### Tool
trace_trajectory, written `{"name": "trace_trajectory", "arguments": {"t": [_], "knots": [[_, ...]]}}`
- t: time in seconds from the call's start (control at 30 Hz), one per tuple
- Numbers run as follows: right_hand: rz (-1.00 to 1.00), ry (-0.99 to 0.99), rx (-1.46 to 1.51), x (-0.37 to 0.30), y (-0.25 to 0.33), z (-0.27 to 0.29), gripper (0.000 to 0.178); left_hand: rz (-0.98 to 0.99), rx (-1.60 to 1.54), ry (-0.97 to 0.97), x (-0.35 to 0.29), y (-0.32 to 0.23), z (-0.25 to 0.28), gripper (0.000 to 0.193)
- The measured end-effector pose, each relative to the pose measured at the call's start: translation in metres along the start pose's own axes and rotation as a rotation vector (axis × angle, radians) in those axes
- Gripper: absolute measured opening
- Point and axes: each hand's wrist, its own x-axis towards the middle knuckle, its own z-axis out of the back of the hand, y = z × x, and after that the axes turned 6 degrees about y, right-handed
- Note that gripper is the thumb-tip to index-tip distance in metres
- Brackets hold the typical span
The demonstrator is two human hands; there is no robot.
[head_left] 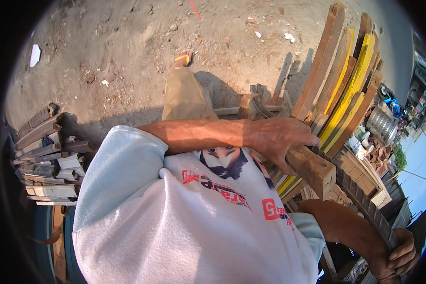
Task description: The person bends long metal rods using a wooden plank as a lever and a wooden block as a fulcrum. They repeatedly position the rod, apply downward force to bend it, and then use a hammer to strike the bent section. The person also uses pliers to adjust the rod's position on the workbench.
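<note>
1. Brown wooden block (312, 170): projects from the left hand (281, 139), its square end lying beyond the grip, toward the lower right.
2. Left hand: thumb and fingers are clamped on the block from opposite sides.
3. Right hand (402, 255): fingers are curled around the lower end of a dark, notched bar (364, 203); the bar slants up just beside the block, and whether the two touch cannot be told.
4. White shirt (175, 227): carries red and dark printed lettering, partly bent by folds, and a red box with a white numeral.
5. Yellow and brown beams (348, 90): stand stacked beyond the left hand, without readable writing.
</note>
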Motion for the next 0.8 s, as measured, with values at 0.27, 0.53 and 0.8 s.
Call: {"name": "trace_trajectory", "arguments": {"t": [0.27, 0.53, 0.8], "knots": [[0.214, 0.134, 0.267, -0.144, 0.051, 0.026, 0.037, -0.001, 0.257, 0.298, -0.036, -0.001, -0.035, 0.085], [0.185, -0.076, 0.158, -0.277, 0.118, 0.106, 0.052, -0.076, 0.499, 0.403, -0.050, -0.003, -0.072, 0.091], [0.113, 0.045, 0.334, -0.240, 0.222, 0.131, 0.044, -0.192, 0.488, 0.434, -0.018, -0.107, -0.137, 0.098]]}}
